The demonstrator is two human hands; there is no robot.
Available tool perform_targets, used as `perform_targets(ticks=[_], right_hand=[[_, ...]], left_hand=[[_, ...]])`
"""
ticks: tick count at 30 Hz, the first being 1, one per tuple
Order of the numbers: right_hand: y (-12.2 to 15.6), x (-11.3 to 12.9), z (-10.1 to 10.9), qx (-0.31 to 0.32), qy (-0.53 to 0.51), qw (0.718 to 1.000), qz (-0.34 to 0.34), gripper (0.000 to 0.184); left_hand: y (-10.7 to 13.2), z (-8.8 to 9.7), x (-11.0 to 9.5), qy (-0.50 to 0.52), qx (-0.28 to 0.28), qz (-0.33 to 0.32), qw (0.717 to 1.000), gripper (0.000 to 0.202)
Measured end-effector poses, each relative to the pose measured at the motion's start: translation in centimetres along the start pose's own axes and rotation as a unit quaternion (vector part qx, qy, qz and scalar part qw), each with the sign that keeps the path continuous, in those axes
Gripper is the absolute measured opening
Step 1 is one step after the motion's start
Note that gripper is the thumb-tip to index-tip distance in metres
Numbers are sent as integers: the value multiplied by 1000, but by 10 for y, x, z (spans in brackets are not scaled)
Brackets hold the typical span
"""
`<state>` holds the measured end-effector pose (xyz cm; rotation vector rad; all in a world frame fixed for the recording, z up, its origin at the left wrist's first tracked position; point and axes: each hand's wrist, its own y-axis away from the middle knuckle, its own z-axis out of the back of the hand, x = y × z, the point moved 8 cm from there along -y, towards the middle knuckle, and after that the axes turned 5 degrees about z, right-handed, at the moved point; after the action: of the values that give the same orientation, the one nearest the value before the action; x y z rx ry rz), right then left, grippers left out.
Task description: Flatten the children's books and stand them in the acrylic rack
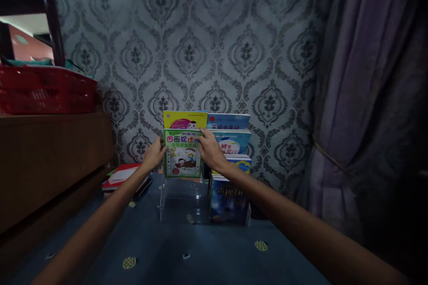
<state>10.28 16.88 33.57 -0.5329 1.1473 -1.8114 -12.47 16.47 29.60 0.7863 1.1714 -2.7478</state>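
A green children's book [183,156] stands upright in the left side of a clear tiered acrylic rack [177,200] on the blue cloth. My left hand [154,153] grips its left edge, fingers curled round it. At the book's top right corner my right hand [209,149] also holds it. Behind it stands a yellow book [185,120]. The rack's right side holds a stepped row of books: a dark blue one [229,200] in front, then a white and yellow one [239,163], and two light blue ones [230,138] at the back.
A red and white stack of books [120,177] lies flat at the left of the rack. A wooden cabinet [50,160] with a red basket [47,89] on top stands at the left. Patterned wallpaper [200,44] is behind, a purple curtain [361,98] at the right.
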Motion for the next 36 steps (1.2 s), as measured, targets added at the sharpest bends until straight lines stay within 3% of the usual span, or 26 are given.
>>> perform_targets(ticks=[8, 16, 22, 36], right_hand=[[12, 19, 3, 33, 62, 997, 23, 36], [9, 13, -1, 44, 75, 996, 14, 32], [14, 11, -9, 60, 62, 996, 12, 31], [51, 17, -42, 177, 43, 983, -2, 31]], left_hand=[[-9, -19, 5, 75, -3, -13, 997, 15], [-25, -37, 9, 140, -18, -6, 990, 21], [-28, -38, 13, 155, -11, 3, 988, 21], [-27, -36, 16, 177, 28, -13, 984, 27]])
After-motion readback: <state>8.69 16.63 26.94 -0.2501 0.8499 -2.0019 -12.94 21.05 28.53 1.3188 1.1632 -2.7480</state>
